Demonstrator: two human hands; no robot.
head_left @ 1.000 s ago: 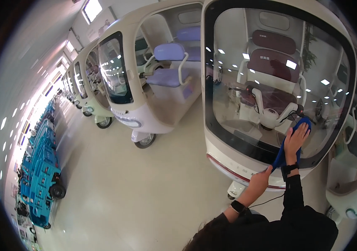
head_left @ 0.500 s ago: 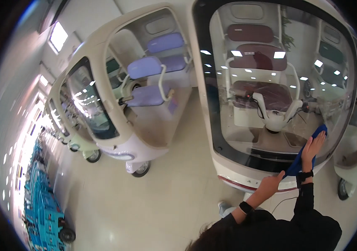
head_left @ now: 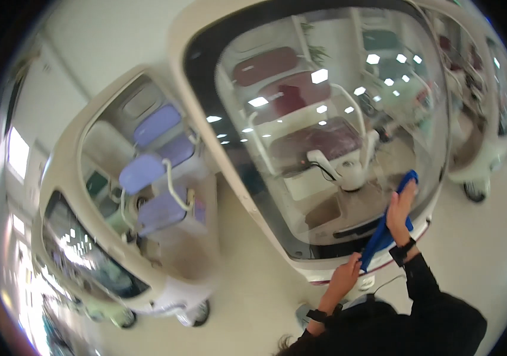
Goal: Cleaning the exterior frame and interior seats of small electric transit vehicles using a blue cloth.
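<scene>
A blue cloth lies along the lower right part of the windshield of a cream, cabin-style three-wheeler. My right hand rests flat on the cloth, fingers stretched out, pressing it to the glass. Below and to the left, my left hand pinches the cloth's lower end near the bottom edge of the windshield. Both wrists wear dark bands. Through the glass show the handlebar and dark red seats.
Another cream three-wheeler with purple seats stands to the left, with a pale green one behind it. More vehicles line the right side. A thin cable hangs close to my right forearm. Pale glossy floor lies between the vehicles.
The view has turned, so the vehicles lean and sit farther left in the picture. Both hands stay with the cloth at the windshield's lower right.
</scene>
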